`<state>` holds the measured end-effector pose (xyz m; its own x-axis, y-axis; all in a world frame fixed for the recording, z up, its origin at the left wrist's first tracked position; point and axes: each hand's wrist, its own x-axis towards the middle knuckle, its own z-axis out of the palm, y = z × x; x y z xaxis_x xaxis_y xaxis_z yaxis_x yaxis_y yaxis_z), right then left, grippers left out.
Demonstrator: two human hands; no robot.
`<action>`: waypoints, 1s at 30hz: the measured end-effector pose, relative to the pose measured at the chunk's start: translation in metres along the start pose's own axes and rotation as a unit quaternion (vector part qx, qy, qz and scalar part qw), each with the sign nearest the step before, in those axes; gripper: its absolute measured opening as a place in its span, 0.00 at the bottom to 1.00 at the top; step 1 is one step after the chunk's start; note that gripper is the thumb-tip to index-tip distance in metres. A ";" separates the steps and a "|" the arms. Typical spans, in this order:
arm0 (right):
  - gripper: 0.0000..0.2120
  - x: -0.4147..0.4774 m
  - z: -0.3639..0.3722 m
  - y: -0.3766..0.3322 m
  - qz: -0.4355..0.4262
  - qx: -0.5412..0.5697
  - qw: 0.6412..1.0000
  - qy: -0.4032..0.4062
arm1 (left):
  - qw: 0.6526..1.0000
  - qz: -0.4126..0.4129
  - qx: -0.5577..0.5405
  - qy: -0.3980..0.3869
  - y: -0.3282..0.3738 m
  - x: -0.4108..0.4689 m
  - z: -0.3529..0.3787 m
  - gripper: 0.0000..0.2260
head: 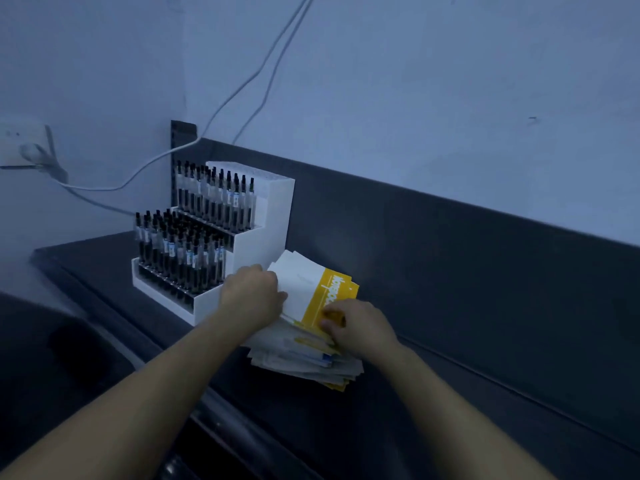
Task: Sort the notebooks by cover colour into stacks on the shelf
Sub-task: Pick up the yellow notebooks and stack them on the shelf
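A: Status check, scanning left to right. What is on the shelf (450, 271)?

B: At 9 o'clock of the work area, one white tiered pen rack (221, 251) holding rows of dark pens, too many and too closely packed to count. Just beside it, toward 3 o'clock, one mixed pile of notebooks (304, 355). The layers are splayed and dim, so an exact notebook count cannot be given.

A: Sorted stacks?

B: None visible. The shelf toward 3 o'clock of the pile is bare. As a judgement, sorting is at its start: every notebook in view sits in the single pile, and all colour stacks remain to be built.

A: Hand states?

B: Two hands, both on the pile. The left hand (254, 294) is curled around the 9 o'clock edge of the raised top notebook (304, 285), which has a white cover with a yellow band; it appears to be gripping that edge. The right hand (356, 327) pinches the yellow band at the near edge, at 6 o'clock of the cover.

A: Colours identifiable?

B: Yellow and white on top; yellow and blue edges show lower down.
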<state>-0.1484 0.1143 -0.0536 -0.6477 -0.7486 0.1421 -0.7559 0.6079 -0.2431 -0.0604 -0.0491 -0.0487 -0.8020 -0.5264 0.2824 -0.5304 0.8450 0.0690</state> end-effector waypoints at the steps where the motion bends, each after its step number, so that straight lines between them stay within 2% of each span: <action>1: 0.15 0.002 0.001 0.000 0.004 0.000 1.000 0.001 | 1.000 -0.001 0.007 0.010 0.001 0.002 0.001 0.17; 7: 0.15 0.008 0.005 0.003 0.029 0.028 0.999 0.009 | 0.999 0.000 -0.006 0.041 0.009 0.007 0.004 0.16; 11: 0.20 0.006 0.007 0.010 0.098 0.086 0.991 0.021 | 0.996 -0.015 -0.088 0.012 0.020 0.008 0.004 0.14; 14: 0.23 0.004 0.004 0.015 0.165 0.141 0.976 0.024 | 0.998 -0.002 -0.070 -0.003 0.027 0.009 0.006 0.14; 16: 0.20 0.004 0.003 0.020 0.209 0.229 0.950 0.030 | 0.998 0.016 -0.067 -0.013 0.034 0.008 0.008 0.14; 18: 0.11 0.003 0.005 0.026 0.252 0.350 0.901 0.048 | 0.996 0.024 -0.080 -0.021 0.038 0.007 0.010 0.11; 20: 0.10 0.002 0.006 0.032 0.280 0.433 0.855 0.054 | 0.994 0.023 -0.099 -0.026 0.040 0.007 0.013 0.13; 23: 0.11 0.002 0.007 0.036 0.294 0.470 0.830 0.063 | 0.990 0.018 -0.134 -0.045 0.040 0.008 0.017 0.17; 25: 0.08 0.005 0.008 0.037 0.302 0.499 0.808 0.079 | 0.983 -0.003 -0.174 -0.055 0.039 0.010 0.016 0.16; 28: 0.16 0.010 0.006 0.036 0.323 0.568 0.753 0.079 | 0.962 -0.043 -0.256 -0.082 0.037 0.014 0.010 0.15; 30: 0.13 0.014 0.001 0.034 0.326 0.602 0.726 0.066 | 0.939 -0.067 -0.322 -0.099 0.036 0.016 0.003 0.16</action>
<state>-0.1827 0.1245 -0.0610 -0.8941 -0.3255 -0.3075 0.2944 0.0902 -0.9514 -0.0929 -0.0272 -0.0447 -0.8097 -0.5846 0.0506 -0.4042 0.6182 0.6741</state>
